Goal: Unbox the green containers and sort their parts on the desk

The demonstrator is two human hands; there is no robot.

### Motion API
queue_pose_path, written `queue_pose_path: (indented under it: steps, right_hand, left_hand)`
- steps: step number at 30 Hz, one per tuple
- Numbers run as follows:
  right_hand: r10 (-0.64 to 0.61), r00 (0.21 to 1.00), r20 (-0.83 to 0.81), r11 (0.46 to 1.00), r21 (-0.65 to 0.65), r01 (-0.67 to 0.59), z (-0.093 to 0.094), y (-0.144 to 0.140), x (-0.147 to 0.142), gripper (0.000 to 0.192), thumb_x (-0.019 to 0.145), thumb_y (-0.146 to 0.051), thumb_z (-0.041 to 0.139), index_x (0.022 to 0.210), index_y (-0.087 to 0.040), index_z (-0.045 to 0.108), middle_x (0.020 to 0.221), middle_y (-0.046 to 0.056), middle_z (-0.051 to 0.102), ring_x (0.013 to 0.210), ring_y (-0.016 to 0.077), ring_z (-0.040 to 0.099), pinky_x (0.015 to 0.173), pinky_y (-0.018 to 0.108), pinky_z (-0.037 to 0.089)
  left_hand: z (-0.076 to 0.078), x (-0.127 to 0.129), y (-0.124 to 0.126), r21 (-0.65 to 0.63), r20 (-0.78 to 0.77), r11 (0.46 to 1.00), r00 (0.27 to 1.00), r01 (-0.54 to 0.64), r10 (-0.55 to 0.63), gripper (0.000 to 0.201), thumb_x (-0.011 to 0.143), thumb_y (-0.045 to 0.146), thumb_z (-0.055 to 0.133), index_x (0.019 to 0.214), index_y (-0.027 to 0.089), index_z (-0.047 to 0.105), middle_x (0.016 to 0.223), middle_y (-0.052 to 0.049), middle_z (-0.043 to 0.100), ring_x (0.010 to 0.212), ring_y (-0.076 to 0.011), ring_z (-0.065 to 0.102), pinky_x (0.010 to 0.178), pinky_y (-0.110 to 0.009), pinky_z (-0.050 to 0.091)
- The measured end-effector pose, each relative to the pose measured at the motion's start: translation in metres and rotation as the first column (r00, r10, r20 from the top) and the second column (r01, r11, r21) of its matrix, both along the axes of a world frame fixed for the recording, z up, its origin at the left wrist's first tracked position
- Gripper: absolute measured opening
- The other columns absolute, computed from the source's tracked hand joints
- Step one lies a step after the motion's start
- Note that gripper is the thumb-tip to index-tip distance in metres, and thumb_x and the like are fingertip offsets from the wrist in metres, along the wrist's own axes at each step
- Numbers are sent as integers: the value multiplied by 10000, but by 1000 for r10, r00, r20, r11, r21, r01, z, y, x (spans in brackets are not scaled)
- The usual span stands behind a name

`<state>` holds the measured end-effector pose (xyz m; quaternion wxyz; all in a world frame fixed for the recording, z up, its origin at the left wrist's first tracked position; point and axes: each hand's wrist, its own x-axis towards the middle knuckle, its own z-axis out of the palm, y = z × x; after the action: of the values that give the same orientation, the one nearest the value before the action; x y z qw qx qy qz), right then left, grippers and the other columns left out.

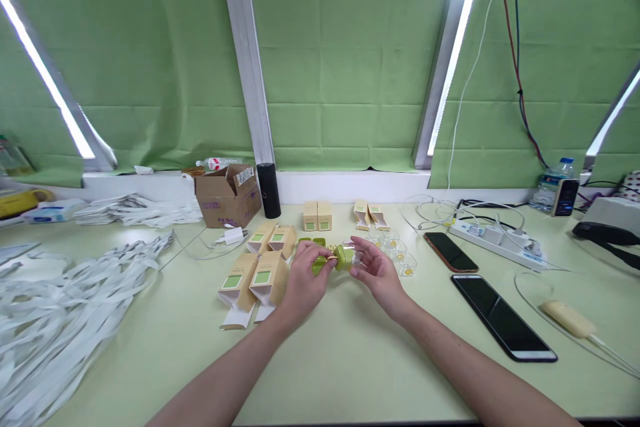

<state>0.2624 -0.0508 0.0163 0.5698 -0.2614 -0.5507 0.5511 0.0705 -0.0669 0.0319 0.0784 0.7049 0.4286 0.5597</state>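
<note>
Pale green table [350, 360] carries tan cardboard cartons [255, 277], a heap of white paper strips [55, 307], two black phones [503, 317], a white power strip [495, 237].

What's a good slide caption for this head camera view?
Both hands hold a small green-capped bottle beside kraft cartons.

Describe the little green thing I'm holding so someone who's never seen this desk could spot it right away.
Start at the pale green table, centre front. Both hands meet there: the left hand and right hand share a small green-capped clear bottle. Unlike the tan cartons lying flat beside it, it is round, glossy and off the table.
</note>
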Motion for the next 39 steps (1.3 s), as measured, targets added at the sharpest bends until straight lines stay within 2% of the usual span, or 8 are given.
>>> queue_pose_path:
  steps: [5,8,14,17,19,23,32,39]
  right_hand:
    - [-68,996,62,986,155,57,-2,-5,-2,462,792,-220,773,1234,-292,662,1296,78,642,1188,251,624,971,404,570]
    - [-170,975,143,943,312,118,-2,-7,-1,426,831,-153,676,1232,-297,648,1362,86,559,1279,257,569,1043,428,545]
    - [-471,847,245,722,659,211,-5,-7,5,519,838,-64,586,1299,-302,568,1297,113,543,1271,299,551,1036,513,539]
    - [-536,813,228,618,762,194,-7,-7,6,601,859,-55,567,1400,-309,500,1328,123,557,1297,318,549,1089,571,497]
    - [-546,804,236,586,793,164,-7,-6,7,631,881,-62,557,1450,-320,466,1346,127,580,1310,330,553,1108,599,476]
    - [-515,812,274,590,800,104,-7,-6,7,639,908,-81,557,1481,-341,450,1354,110,629,1306,333,572,1118,609,466]
    - [-501,804,321,677,724,133,-2,-9,6,509,931,-141,584,1401,-319,503,1272,105,657,1207,317,603,1007,529,529]
    - [-540,786,300,715,656,241,1,-6,10,445,915,-196,639,1339,-303,562,1254,98,657,1152,307,626,984,485,525]
  left_hand:
    - [2,0,-5,242,-174,966,983,95,-53,122,949,183,638,860,239,701,850,-58,734,925,-252,597,828,-422,517]
    - [3,-1,-5,369,-247,923,969,114,-21,160,929,127,640,883,251,731,879,-58,754,920,-246,596,834,-427,528]
    - [5,-3,-11,485,-305,871,949,78,84,234,900,90,658,945,295,762,1041,-70,778,1044,-270,603,889,-460,553]
    - [4,-2,-12,460,-309,883,949,93,62,213,917,98,640,934,283,744,1118,-74,775,1091,-269,634,914,-473,570]
    - [3,-1,-12,424,-312,897,950,123,17,199,937,108,612,920,271,724,1121,-81,773,1097,-263,667,924,-480,582]
    - [4,1,-10,410,-299,896,953,168,-42,199,960,101,558,923,254,679,1143,-99,771,1093,-247,713,923,-471,599]
    - [4,0,-8,383,-238,908,968,170,-81,202,959,62,498,971,243,587,1167,-112,769,1069,-237,725,902,-459,588]
    - [0,3,-8,203,115,977,989,65,-90,69,1027,205,526,974,241,552,1171,-105,751,1106,-223,717,926,-405,570]
